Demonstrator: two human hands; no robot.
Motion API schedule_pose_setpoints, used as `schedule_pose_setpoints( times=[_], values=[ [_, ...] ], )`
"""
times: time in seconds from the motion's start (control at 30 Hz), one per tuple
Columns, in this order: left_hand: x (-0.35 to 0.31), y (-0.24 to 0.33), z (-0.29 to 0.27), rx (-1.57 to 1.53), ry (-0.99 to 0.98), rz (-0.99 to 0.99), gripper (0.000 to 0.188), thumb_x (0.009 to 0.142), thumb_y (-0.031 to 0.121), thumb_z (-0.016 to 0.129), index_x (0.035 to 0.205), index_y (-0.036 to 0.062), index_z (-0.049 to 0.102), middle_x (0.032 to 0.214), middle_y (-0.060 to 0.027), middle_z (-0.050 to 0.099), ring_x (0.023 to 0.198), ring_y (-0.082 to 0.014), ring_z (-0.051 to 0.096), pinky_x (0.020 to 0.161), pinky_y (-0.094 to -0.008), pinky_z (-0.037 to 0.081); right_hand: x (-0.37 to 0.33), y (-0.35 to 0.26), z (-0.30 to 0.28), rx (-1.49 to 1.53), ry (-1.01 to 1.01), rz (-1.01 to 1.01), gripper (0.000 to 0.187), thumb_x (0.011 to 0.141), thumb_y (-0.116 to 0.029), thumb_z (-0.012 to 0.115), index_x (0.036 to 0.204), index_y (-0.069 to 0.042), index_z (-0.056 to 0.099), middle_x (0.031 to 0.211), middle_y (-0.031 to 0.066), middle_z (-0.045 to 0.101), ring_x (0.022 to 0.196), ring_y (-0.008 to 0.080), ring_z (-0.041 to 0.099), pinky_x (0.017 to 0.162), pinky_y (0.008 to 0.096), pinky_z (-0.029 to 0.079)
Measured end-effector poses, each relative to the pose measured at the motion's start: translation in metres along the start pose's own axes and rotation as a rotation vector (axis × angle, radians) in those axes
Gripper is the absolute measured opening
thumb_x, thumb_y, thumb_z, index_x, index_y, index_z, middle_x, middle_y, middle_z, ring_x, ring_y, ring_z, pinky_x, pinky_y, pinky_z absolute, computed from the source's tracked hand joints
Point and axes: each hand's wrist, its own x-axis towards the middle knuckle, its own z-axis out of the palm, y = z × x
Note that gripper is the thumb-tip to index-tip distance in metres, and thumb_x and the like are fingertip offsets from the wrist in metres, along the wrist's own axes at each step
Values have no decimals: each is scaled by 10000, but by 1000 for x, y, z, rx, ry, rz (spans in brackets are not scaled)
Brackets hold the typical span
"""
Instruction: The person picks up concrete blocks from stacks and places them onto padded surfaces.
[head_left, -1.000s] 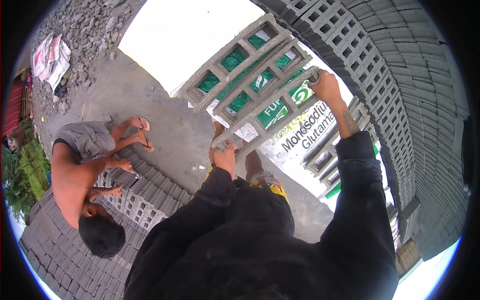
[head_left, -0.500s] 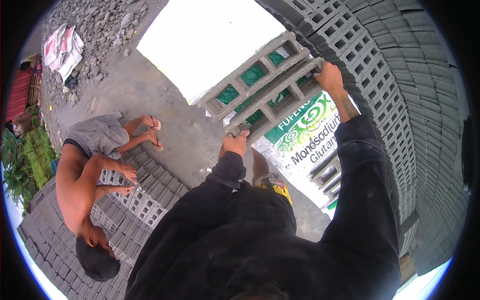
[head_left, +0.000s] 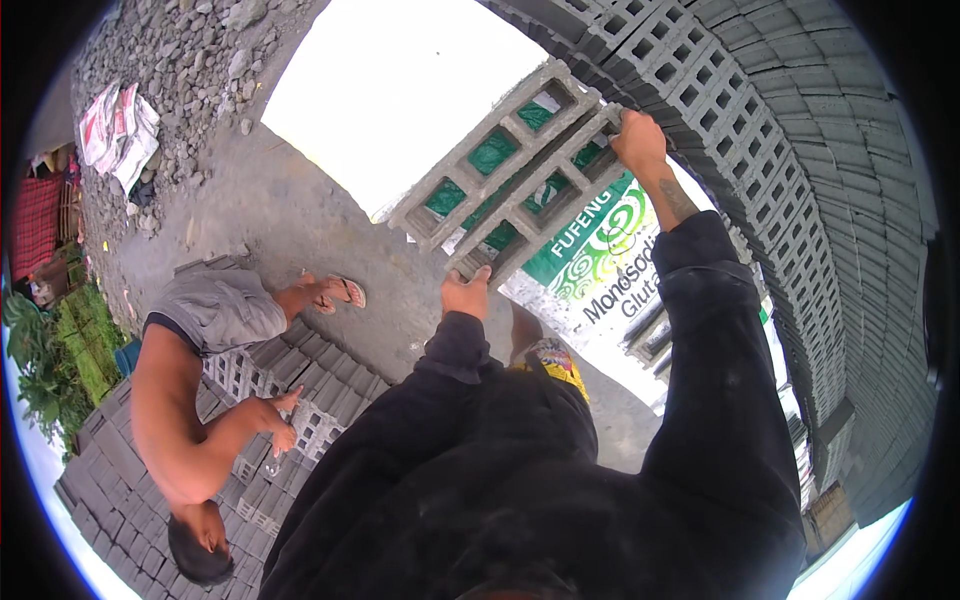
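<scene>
A grey hollow concrete block (head_left: 525,218) lies between my two hands, one at each end. My left hand (head_left: 466,293) grips its near left end, the thumb on top. My right hand (head_left: 640,142) curls over its far right end. Close alongside, a second hollow block (head_left: 468,177) lies parallel, with a narrow dark gap between them. Green and white printed sheeting (head_left: 575,262) shows through the holes and below the held block. Whether the held block rests on the sheeting or hangs just above it, I cannot tell.
A bright white sheet (head_left: 400,100) spreads beyond the blocks. Tall stacks of hollow blocks (head_left: 760,160) curve along the right. At left a co-worker (head_left: 165,400) bends over another block stack (head_left: 110,490). Gravel (head_left: 210,75) and crumpled sacks (head_left: 120,140) lie at the far left.
My view has shifted slightly. Both hands keep their grip on the block, which has barely moved beside the other. The co-worker's arms and body have changed position.
</scene>
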Motion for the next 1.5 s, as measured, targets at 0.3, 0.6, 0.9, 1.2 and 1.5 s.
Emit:
schedule_pose_setpoints(
  times=[0.3, 0.6, 0.9, 1.2, 1.5],
  values=[
    [4, 8, -51, 143, -378, -119, 318, 769, 259, 711, 829, -44, 637, 728, -97, 662, 611, -107, 596, 544, -282, 455, -77, 20, -9, 658, 349, 362, 527, 746, -359, 703, 1125, -7, 605, 1032, 204, 632, 966, 298, 614, 851, 357, 469],
    [5, 73, -38, 520, -282, 577, 302, 794, 290, 696, 803, -10, 660, 676, -117, 654, 624, -136, 621, 619, -282, 478, -121, -15, 89, 1829, 179, 803, 601, 965, -405, 331, 1403, 1, 262, 1422, 161, 343, 1272, 302, 379, 1047, 437, 297],
    [54, 117, -17, 631, -149, 1050, 451, 821, 281, 658, 1120, -34, 538, 1126, -208, 555, 1068, -366, 485, 920, -422, 385, -107, -79, 101, 1929, 629, 636, 551, 987, -357, 291, 1373, 35, 330, 1415, 146, 365, 1285, 225, 370, 1057, 308, 268],
    [79, 115, -42, 613, -217, 1080, 285, 841, 241, 649, 984, -6, 633, 979, -145, 627, 933, -290, 572, 819, -373, 442, -152, -61, 129, 1594, 786, 822, 481, 958, -333, 437, 1241, 51, 494, 1226, 214, 537, 1165, 256, 501, 989, 316, 352],
    [23, 109, -18, 460, -361, 1193, 207, 848, 198, 639, 895, -3, 651, 812, -103, 627, 661, -169, 567, 599, -284, 447, -325, 90, 119, 504, 798, 1297, 376, 782, -142, 595, 1126, 10, 575, 1044, 210, 585, 1030, 362, 522, 881, 419, 416]
  ],
)
